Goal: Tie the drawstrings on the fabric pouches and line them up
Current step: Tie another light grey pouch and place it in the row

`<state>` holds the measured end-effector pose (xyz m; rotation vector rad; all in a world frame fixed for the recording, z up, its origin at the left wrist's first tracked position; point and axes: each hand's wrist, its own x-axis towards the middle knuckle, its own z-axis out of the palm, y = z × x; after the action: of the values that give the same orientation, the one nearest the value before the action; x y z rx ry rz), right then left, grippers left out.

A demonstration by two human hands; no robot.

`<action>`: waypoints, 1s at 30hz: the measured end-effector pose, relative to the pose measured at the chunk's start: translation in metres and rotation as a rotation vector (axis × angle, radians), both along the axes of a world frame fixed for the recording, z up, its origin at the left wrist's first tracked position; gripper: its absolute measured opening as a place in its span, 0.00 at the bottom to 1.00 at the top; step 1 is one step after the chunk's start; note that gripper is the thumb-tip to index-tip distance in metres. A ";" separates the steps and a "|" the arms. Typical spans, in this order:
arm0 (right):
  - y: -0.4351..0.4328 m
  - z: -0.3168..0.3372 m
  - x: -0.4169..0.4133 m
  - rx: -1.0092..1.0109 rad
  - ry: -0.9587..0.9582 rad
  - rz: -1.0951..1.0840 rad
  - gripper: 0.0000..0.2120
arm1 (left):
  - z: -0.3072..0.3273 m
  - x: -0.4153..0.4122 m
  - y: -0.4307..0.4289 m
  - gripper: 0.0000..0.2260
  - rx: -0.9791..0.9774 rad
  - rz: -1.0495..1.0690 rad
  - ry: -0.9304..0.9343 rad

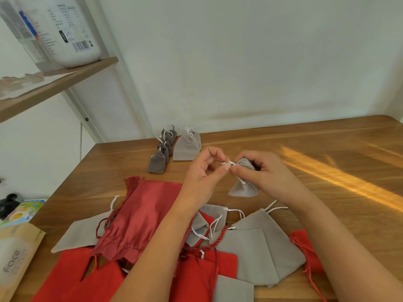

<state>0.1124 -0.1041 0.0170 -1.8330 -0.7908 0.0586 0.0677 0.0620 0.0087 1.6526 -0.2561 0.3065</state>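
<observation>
The person is holding a small grey pouch (245,189) off the tabletop (327,149), to the right of the row of tied pouches (174,149) and nearer the body than that row. Its long axis is running nearly upright, with the gathered neck pointing up and left toward the left hand (202,173) and the flared bottom hanging below the right hand (270,173). The right hand is gripping the cinched neck, so it is sitting nearer the fabric. Both hands are pinching the white drawstring (229,163), which is stretching short and roughly level between them. The cloth is looking soft, matte and velvety, puckering at the neck. The knot seems to be forming, not yet set. A heap of untied pouches (250,247), grey and red, is lying nearer the person than the row.
</observation>
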 end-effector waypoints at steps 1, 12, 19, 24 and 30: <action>0.002 0.000 -0.001 -0.007 -0.013 -0.013 0.08 | 0.000 0.000 0.000 0.05 0.023 0.014 -0.009; 0.013 -0.010 -0.006 -0.234 -0.226 -0.183 0.08 | 0.003 -0.002 0.016 0.08 0.418 0.210 -0.033; 0.013 -0.011 -0.005 -0.187 -0.145 -0.106 0.06 | 0.006 -0.005 0.014 0.04 0.503 0.196 0.013; 0.007 -0.003 -0.003 0.027 0.131 -0.052 0.20 | 0.007 -0.006 0.016 0.05 0.507 0.162 -0.012; 0.007 -0.006 0.004 0.239 0.232 -0.028 0.07 | 0.009 -0.008 0.009 0.05 0.596 0.169 -0.193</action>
<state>0.1160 -0.0972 0.0111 -1.5768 -0.5827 0.1503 0.0601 0.0706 0.0180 2.2415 -0.3786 0.5580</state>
